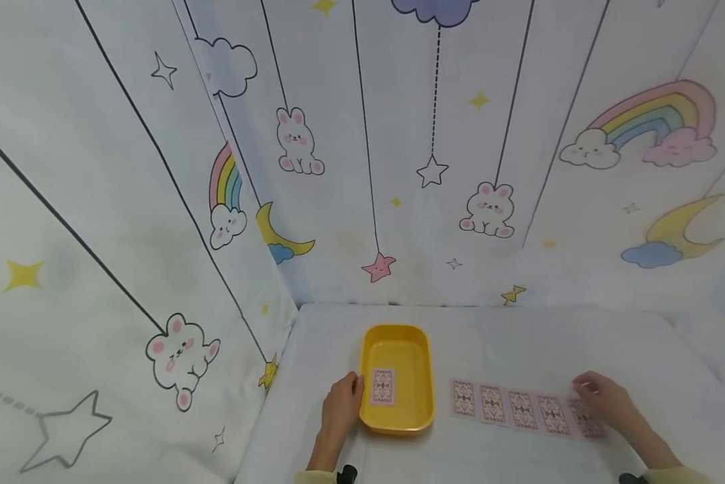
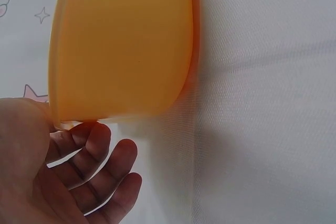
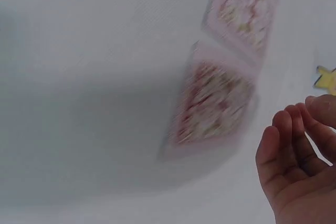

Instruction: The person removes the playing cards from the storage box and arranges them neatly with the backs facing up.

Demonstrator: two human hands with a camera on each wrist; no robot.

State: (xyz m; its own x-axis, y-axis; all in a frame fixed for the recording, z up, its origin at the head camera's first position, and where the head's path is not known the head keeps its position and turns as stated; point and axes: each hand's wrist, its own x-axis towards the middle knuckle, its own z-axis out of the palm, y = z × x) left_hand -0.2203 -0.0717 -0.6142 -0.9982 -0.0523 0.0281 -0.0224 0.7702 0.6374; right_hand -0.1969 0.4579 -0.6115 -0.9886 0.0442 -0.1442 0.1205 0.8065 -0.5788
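Note:
A yellow tray (image 1: 401, 423) stands on the table with one pink-bordered playing card (image 1: 383, 387) lying face down in it. My left hand (image 1: 343, 403) grips the tray's left rim; in the left wrist view its fingers (image 2: 118, 158) curl beneath the rim, and the thumb tip is hidden. To the right of the tray, several patterned cards (image 1: 523, 409) lie face down in a slanting row. Over the rightmost card (image 3: 215, 106) hovers my right hand (image 1: 608, 398), its fingers loosely bent and holding nothing. That hand partly covers the card in the head view.
White cloth covers the table (image 1: 489, 343). Behind it and along the left rise cloth walls (image 1: 350, 222) printed with bears, stars, clouds and rainbows. A strip of tabletop separates the tray from the leftmost card (image 1: 463, 398) of the row.

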